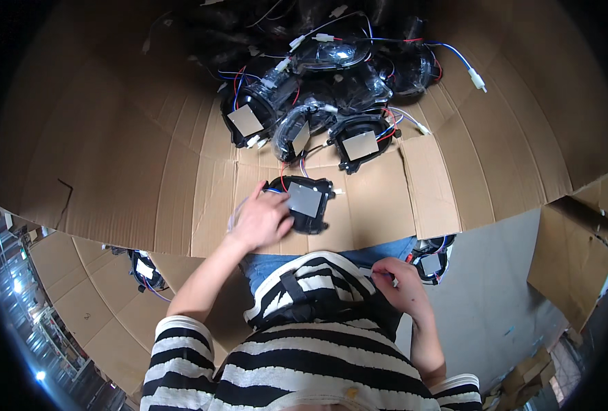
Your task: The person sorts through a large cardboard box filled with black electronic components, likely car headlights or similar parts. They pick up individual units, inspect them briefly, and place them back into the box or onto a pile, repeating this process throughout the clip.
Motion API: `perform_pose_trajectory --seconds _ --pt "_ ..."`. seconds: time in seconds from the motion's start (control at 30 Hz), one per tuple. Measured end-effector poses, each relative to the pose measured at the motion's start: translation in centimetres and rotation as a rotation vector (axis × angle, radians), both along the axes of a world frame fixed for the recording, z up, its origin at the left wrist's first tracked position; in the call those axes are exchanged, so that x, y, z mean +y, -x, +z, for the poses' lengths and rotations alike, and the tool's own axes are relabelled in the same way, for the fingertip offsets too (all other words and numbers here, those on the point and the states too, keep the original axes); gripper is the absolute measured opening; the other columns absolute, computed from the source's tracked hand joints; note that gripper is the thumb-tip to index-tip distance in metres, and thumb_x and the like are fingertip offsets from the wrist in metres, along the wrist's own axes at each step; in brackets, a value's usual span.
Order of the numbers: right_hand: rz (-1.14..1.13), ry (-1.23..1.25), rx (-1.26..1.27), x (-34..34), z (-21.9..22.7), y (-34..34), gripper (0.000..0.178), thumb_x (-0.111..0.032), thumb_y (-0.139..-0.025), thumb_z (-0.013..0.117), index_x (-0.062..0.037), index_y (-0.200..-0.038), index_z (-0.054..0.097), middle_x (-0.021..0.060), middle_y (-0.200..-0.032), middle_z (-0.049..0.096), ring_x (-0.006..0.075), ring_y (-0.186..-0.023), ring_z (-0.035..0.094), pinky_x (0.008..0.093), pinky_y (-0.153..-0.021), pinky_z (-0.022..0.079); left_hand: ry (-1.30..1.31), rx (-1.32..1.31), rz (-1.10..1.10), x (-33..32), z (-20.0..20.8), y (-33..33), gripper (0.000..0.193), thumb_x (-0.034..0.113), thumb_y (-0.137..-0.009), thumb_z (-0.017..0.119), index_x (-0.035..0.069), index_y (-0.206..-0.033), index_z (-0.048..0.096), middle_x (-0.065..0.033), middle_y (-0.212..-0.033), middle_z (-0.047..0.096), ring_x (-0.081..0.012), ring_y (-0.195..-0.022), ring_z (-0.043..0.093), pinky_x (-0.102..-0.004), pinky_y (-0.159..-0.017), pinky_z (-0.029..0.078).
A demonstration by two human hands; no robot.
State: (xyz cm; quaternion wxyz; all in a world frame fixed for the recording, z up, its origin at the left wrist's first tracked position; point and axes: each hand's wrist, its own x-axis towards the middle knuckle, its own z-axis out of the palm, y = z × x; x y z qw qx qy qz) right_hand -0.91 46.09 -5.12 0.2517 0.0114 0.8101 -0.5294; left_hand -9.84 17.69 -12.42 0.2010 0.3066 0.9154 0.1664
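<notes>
A black lamp unit (315, 220) with a square grey plate on its back lies on the cardboard flap in front of me. My left hand (261, 220) grips its left side, the fingers reaching over the edge and hiding part of it. Red and pale wires come out near those fingers, and a small white piece sits at the unit's right side. Close to my waist, my right hand (401, 282) is curled with thumb and fingertips together. Whatever is in that pinch is too small to make out.
Inside the large cardboard box (201, 175), several similar lamps (366, 145) are heaped, some in clear wrap, with wires and white connectors trailing. Another lamp (430, 263) is low beside my right hand, and one (144, 270) lies at lower left. A carton (570, 264) stands at right.
</notes>
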Motion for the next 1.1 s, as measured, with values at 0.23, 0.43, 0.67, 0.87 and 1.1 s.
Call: perform_pose_trajectory --seconds 0.23,0.43,0.67,0.87,1.1 --pt "0.008 -0.032 -0.034 -0.2 0.4 -0.3 0.008 -0.001 -0.071 0.058 -0.002 -0.078 0.056 0.0068 -0.071 0.057 0.0174 -0.059 0.053 0.0254 -0.051 0.04 0.38 -0.201 0.498 2.0 -4.4 3.4 0.038 0.039 -0.077 0.051 0.001 -0.08 0.059 -0.0194 -0.074 0.061 -0.0321 -0.076 0.059 -0.0406 -0.069 0.046" --pt "0.052 -0.017 -0.032 -0.6 0.3 0.4 0.006 -0.001 -0.072 0.057 -0.0017 -0.078 0.056 0.0075 -0.071 0.056 0.0178 -0.06 0.054 0.0257 -0.052 0.041 0.413 -0.436 0.839 1.2 -6.7 3.4 0.053 0.054 -0.074 0.049 0.003 -0.082 0.064 -0.0174 -0.086 0.062 -0.0303 -0.083 0.059 -0.0383 -0.076 0.045" --pt "0.015 0.02 -0.036 -0.2 0.1 0.1 0.005 -0.002 -0.073 0.056 -0.0013 -0.078 0.055 0.0081 -0.072 0.055 0.0182 -0.059 0.054 0.0258 -0.053 0.042 0.163 -0.612 0.954 2.4 -7.4 4.0 0.041 0.042 -0.073 0.056 0.001 -0.072 0.061 -0.0142 -0.069 0.062 -0.025 -0.067 0.06 -0.0354 -0.063 0.046" --pt "-0.011 0.061 0.03 -0.4 0.3 -0.1 0.006 -0.004 -0.073 0.057 -0.0035 -0.077 0.053 0.0089 -0.068 0.053 0.021 -0.057 0.052 0.0288 -0.051 0.041 -0.27 -0.957 1.513 3.7 -11.3 4.9 0.019 0.021 -0.073 0.06 0.005 -0.067 0.053 -0.0058 -0.052 0.05 -0.0139 -0.043 0.04 -0.0284 -0.04 0.031" --pt "0.011 0.074 0.039 -1.0 -0.5 -1.0 0.006 -0.012 -0.075 0.052 -0.0075 -0.078 0.054 0.0105 -0.069 0.053 0.0274 -0.061 0.052 0.0349 -0.057 0.042 -0.507 -0.598 1.207 2.5 -11.3 2.5 0.021 0.023 -0.073 0.063 0.004 -0.076 0.055 -0.0028 -0.071 0.055 -0.0136 -0.063 0.048 -0.0299 -0.057 0.041"
